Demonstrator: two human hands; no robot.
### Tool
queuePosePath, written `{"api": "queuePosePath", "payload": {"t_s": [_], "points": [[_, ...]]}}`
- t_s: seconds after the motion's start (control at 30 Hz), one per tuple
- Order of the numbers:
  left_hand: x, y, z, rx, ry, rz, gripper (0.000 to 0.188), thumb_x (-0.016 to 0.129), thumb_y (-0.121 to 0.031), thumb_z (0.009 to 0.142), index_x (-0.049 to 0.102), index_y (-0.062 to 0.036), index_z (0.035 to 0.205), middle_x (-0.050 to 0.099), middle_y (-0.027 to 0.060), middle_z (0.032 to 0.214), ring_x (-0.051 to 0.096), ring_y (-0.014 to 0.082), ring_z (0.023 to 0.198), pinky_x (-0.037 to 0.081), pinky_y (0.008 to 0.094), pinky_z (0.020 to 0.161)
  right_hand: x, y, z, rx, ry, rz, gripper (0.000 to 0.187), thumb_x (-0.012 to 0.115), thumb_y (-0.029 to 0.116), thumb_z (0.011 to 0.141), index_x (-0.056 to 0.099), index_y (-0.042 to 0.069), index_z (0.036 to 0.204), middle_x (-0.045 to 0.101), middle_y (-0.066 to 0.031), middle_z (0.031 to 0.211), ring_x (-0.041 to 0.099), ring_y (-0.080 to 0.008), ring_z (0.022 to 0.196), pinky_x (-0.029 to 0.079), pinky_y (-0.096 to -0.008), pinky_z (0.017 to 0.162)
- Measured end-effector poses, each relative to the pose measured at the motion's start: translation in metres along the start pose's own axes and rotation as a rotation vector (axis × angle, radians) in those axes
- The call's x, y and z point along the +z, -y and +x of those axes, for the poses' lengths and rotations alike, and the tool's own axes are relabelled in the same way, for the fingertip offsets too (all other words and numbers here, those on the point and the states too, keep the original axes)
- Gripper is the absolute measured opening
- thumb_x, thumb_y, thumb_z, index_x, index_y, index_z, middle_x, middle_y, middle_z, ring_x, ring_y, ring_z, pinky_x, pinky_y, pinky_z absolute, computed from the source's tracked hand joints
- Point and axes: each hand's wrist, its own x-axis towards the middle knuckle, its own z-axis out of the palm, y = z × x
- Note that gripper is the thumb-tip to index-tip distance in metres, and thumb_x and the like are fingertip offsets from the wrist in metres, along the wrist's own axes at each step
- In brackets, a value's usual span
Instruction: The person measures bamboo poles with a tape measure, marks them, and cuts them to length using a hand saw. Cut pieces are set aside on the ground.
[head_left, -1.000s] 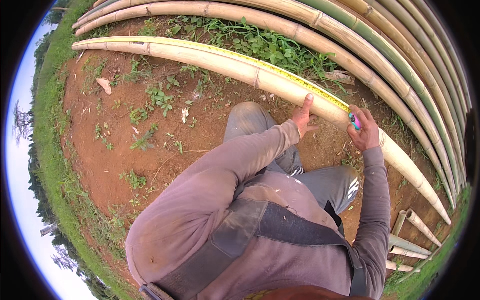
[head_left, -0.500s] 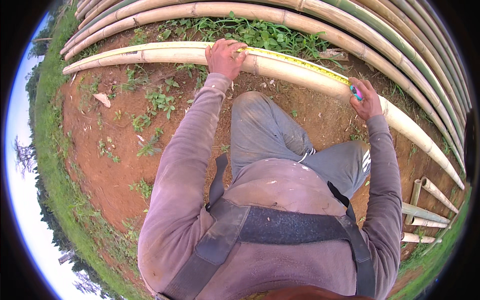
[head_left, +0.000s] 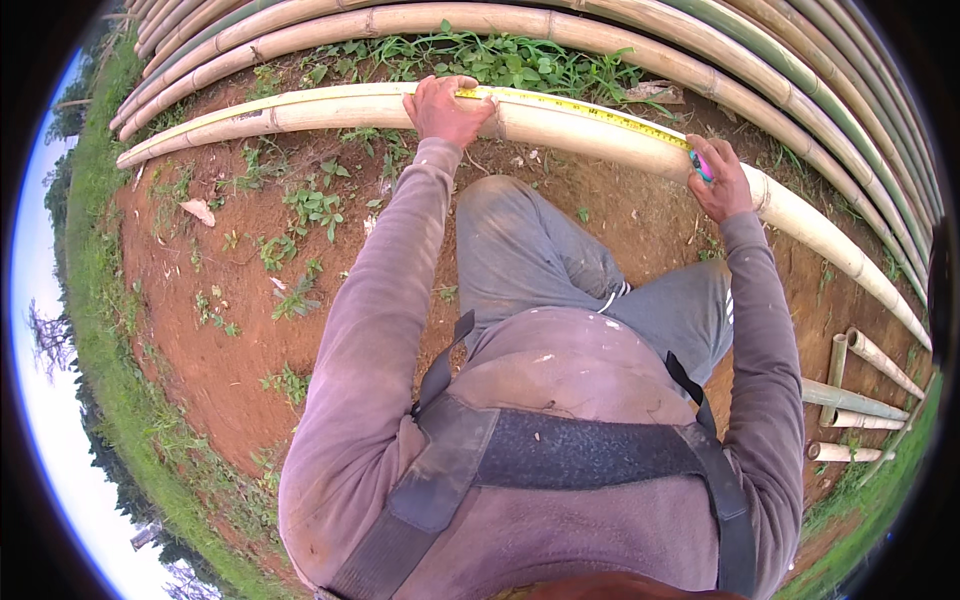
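Note:
A long pale bamboo pole (head_left: 600,140) lies across the ground in front of my knees. Along its top runs the yellow blade of a tape measure (head_left: 600,112), stretched between my two hands. My left hand (head_left: 450,110) is closed over the pole at a joint, its fingers curled on the far side and pressing the blade down. Farther right, my right hand (head_left: 722,180) is wrapped around the pink and teal tape measure case (head_left: 702,166), held against the pole. The blade enters the case there. Part of the case is hidden by my fingers.
Several bamboo poles (head_left: 520,22) lie side by side beyond, some greenish, with green weeds (head_left: 520,65) in the gap. At the right are short cut bamboo pieces (head_left: 868,420). My bent legs (head_left: 530,240) rest on reddish soil (head_left: 200,300) with small plants.
Both hands keep their grip on pole and tape, with the blade still stretched between them. My right hand sits slightly higher and farther left in view; the whole view has shifted a little.

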Motion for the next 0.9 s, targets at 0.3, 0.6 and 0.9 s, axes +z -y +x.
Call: {"api": "queuePosePath", "payload": {"t_s": [0.3,0.6,0.9], "points": [[-0.005,0.01,0.001,0.032,-0.034,0.033,0.048,0.088,-0.055,0.072,0.079,-0.0235,0.108,0.066,0.0065,0.125,0.052,0.0274,0.133,0.024,0.0482,0.119,0.012,0.003,0.004,-0.059,-0.032,-0.045,0.062,0.073,0.011,0.082,0.063,0.02,0.142,0.063,-0.0171,0.127,0.064,-0.0382,0.115,0.053,-0.046,0.101],[0.008,0.017,0.017,0.037,0.026,-0.09,0.042,0.086,-0.045,0.078,0.08,-0.0112,0.101,0.075,0.0091,0.109,0.065,0.0302,0.111,0.036,0.0505,0.11,0.019,0.007,-0.012,-0.01,-0.131,-0.253,0.053,0.075,0.032,0.09,0.061,0.027,0.141,0.061,-0.0142,0.132,0.058,-0.036,0.129,0.042,-0.0521,0.117],[0.007,0.008,0.029,-0.057,0.175,-0.211,0.048,0.086,-0.039,0.086,0.07,-0.0019,0.112,0.072,0.0101,0.11,0.064,0.0217,0.094,0.052,0.0364,0.092,0.077,0.04,-0.008,0.166,-0.344,-0.277,0.054,0.07,0.036,0.091,0.059,0.039,0.144,0.051,-0.0139,0.154,0.04,-0.0358,0.151,0.018,-0.0686,0.127]]}}
